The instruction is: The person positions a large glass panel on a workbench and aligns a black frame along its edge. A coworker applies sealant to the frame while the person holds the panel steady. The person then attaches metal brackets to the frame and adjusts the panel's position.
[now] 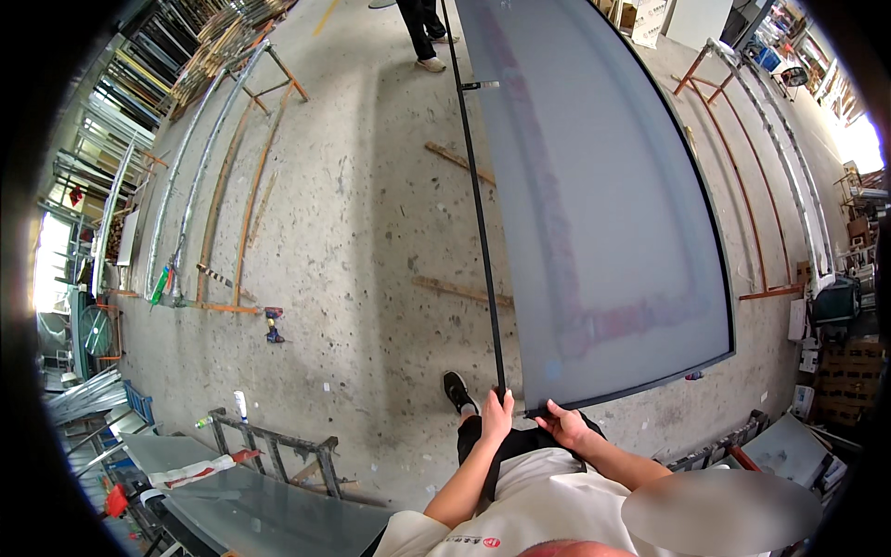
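Observation:
My left hand (498, 415) is closed round the near end of a long, thin black frame strip (480, 213). The strip runs away from me, just left of a large frosted glass panel (622, 186). Black edging (650, 390) lines the panel's near and right sides; its left side shows no black border. At the near left corner, my right hand (563, 425) grips the end of that edging, thumb on top and the other fingers partly hidden. Between strip and panel a narrow gap shows the floor. A short dark piece (480, 85) sticks out from the strip farther off.
Another person's legs (419, 28) stand at the far end by the strip. Wooden bars (461, 290) reach under the panel. A cordless drill (274, 324) lies on the floor at left. Trestle racks (742, 176) stand right and left; a metal stand (278, 446) is behind me at left.

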Demonstrator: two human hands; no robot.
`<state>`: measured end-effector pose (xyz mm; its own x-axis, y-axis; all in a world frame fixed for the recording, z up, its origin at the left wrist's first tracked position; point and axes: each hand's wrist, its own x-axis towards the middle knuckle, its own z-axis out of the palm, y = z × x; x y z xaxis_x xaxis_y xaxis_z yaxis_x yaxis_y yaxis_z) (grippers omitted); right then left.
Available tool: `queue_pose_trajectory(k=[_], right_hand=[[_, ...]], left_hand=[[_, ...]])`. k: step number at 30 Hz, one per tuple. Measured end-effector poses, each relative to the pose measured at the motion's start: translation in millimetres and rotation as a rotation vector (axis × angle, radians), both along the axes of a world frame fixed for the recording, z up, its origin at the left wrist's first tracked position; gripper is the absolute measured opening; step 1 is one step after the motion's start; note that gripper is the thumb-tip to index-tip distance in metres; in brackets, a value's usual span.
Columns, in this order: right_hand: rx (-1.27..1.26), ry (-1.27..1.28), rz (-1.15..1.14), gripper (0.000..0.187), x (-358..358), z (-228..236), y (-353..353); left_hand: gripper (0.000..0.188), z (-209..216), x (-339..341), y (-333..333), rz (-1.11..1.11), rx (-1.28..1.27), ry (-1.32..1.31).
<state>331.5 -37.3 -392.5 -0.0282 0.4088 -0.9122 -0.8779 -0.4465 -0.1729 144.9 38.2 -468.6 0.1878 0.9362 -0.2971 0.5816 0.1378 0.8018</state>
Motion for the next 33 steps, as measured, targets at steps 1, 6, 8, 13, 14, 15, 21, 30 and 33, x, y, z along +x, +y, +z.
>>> queue_pose_trajectory(k=[1,6,8,13,14,15,21,30,33], right_hand=[[0.001,-0.006,0.003,0.025,1,1,0],[-0.040,-0.016,-0.002,0.024,1,1,0],[-0.047,-0.016,0.007,0.024,1,0,0],[-0.053,0.006,0.003,0.023,2,-2,-1],[-0.039,0.008,0.006,0.023,2,-5,0],[-0.031,0.008,0.003,0.022,2,-5,-1],[-0.011,0.021,0.004,0.021,4,-8,-2],[-0.041,0.015,0.029,0.023,3,-3,3],[-0.016,-0.005,0.017,0.025,3,-18,-5]], left_hand=[[0.036,-1,0,-1,0.002,-0.016,-0.007],[0.048,25,4,7,0.031,-0.207,-0.079],[0.048,31,5,10,0.030,-0.210,-0.101],[0.052,19,0,5,0.021,-0.221,-0.059],[0.052,16,-1,6,0.026,-0.229,-0.058],[0.052,18,0,6,0.025,-0.243,-0.058],[0.051,24,2,10,0.016,-0.255,-0.031],[0.050,31,2,14,0.028,-0.236,-0.048],[0.054,28,1,5,0.020,-0.220,-0.003]])
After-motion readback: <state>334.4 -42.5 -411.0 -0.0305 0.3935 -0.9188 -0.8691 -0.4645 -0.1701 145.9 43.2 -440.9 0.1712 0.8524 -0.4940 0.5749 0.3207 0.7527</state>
